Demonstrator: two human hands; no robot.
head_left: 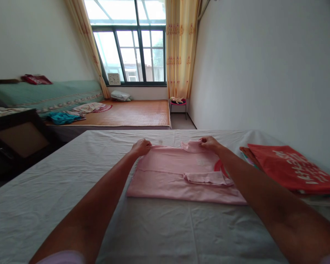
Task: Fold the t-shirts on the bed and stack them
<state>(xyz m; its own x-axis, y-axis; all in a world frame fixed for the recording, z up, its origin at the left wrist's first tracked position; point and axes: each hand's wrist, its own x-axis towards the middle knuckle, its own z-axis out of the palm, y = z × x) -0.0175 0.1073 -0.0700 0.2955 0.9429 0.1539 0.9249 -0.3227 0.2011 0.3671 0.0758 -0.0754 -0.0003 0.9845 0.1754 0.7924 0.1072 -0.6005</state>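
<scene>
A pink T-shirt (165, 165) lies partly folded on the white-sheeted table (159, 227), its reddish collar toward the right under my right forearm. My left hand (142, 147) pinches the shirt's far left corner. At the far edge, near a folded-over sleeve, my right hand (209, 142) grips the pink cloth between thumb and fingers. The other sleeve is folded in and lies across the near half of the shirt. My right arm hides part of the shirt's right end.
A stack of folded clothes with a red shirt (288, 168) on top sits at the right by the wall. Beyond the table is a bed with a woven mat (137, 112). A dark cabinet (19, 139) stands at the left.
</scene>
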